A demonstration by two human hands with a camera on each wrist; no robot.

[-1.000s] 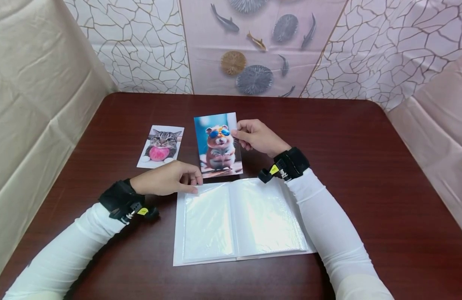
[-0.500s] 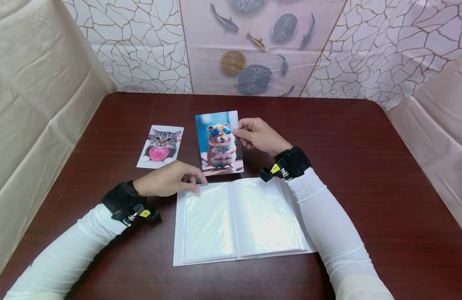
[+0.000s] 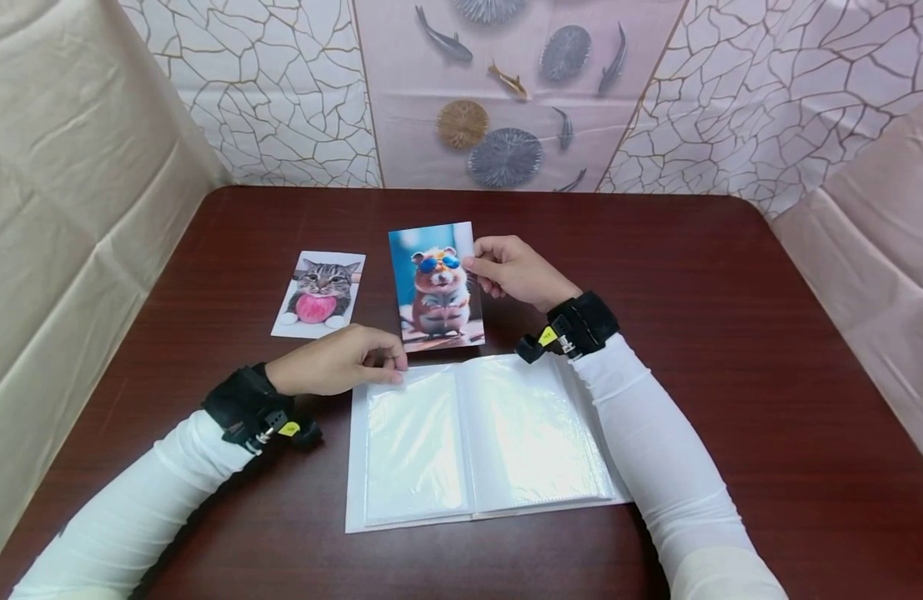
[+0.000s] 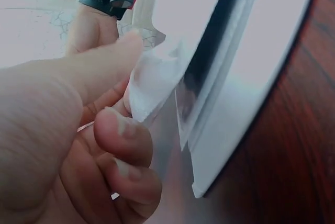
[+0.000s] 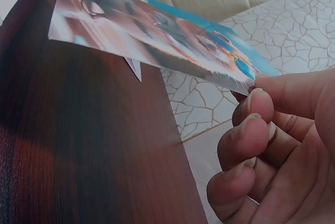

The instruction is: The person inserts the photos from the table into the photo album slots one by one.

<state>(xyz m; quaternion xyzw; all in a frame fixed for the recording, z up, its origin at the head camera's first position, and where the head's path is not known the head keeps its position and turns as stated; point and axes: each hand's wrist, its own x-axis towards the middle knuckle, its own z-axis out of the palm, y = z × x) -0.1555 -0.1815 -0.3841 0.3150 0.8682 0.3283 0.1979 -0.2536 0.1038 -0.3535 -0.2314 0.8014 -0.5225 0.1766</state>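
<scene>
A photo album (image 3: 423,450) lies spread on the table with clear plastic sleeves on both pages. At its upper left corner my left hand (image 3: 341,360) pinches the edge of a sleeve; the left wrist view shows the plastic corner (image 4: 152,85) between thumb and forefinger. My right hand (image 3: 523,271) grips the right edge of a photo of a hamster in sunglasses (image 3: 437,292). This photo is just beyond the album's top edge, raised off the table in the right wrist view (image 5: 157,38). A second photo, a cat with a pink ball (image 3: 318,292), lies flat to its left.
The dark wooden table (image 3: 731,375) reaches a patterned cloth backdrop (image 3: 499,108) at the far side. Pale cloth hangs at left (image 3: 78,192) and right. Both wrists wear black camera straps (image 3: 584,323).
Both hands shift very slightly, and the hamster photo moves a little up and right, then back left. The head view shifts slightly too. The grips look the same.
</scene>
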